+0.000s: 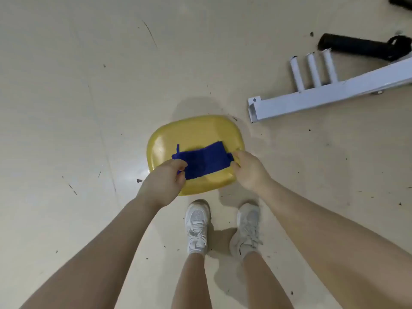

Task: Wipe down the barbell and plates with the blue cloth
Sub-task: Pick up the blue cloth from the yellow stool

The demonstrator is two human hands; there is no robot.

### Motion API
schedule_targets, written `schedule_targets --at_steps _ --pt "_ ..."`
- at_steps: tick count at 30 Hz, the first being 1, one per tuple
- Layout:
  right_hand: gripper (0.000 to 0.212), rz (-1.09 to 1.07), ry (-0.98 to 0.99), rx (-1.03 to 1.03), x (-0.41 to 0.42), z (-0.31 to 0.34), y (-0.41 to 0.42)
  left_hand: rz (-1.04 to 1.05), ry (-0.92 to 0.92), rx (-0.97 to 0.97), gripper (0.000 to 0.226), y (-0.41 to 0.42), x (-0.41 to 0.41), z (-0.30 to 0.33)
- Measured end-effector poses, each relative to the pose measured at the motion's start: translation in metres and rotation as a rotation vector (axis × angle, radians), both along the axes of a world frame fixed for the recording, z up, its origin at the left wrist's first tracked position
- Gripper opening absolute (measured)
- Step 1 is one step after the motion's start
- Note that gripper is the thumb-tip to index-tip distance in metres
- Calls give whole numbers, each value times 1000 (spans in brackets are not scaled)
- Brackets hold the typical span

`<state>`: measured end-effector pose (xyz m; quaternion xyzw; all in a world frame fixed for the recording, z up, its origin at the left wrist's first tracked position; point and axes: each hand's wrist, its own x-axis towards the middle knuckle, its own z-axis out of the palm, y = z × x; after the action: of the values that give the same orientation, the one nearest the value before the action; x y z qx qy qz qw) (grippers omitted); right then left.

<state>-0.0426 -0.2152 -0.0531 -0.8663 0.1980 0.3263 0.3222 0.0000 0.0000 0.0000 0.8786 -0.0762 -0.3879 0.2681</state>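
The blue cloth [206, 160] is stretched flat between both hands, above a yellow stool seat [194, 132] on the floor. My left hand [165, 182] pinches its left end, and my right hand [250, 169] pinches its right end. No barbell bar or weight plates can be clearly made out; a black padded cylinder [354, 47] lies at the upper right.
A white metal rack frame [334, 97] with three upright pegs [314, 71] lies on the floor at the right. My two feet in white sneakers [198, 226] stand just behind the yellow seat. Pale scuffed floor spreads to the left and far side.
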Motion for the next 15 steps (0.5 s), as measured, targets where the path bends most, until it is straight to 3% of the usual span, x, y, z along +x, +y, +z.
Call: schedule_targets --at_steps 5,8,11,15 --pt "31 -6 2 -110 22 -46 24 54 -15 -13 31 0 5 -45" --pt "16 69 -54 -225 21 -37 25 45 -24 -37 30 -4 9 -38" --pt "15 120 -182 -173 26 4 17 -10 -27 -70 31 -17 21 -9" --pt "22 262 -330 -47 50 118 -13 -53 -34 -187 39 -48 57 79"
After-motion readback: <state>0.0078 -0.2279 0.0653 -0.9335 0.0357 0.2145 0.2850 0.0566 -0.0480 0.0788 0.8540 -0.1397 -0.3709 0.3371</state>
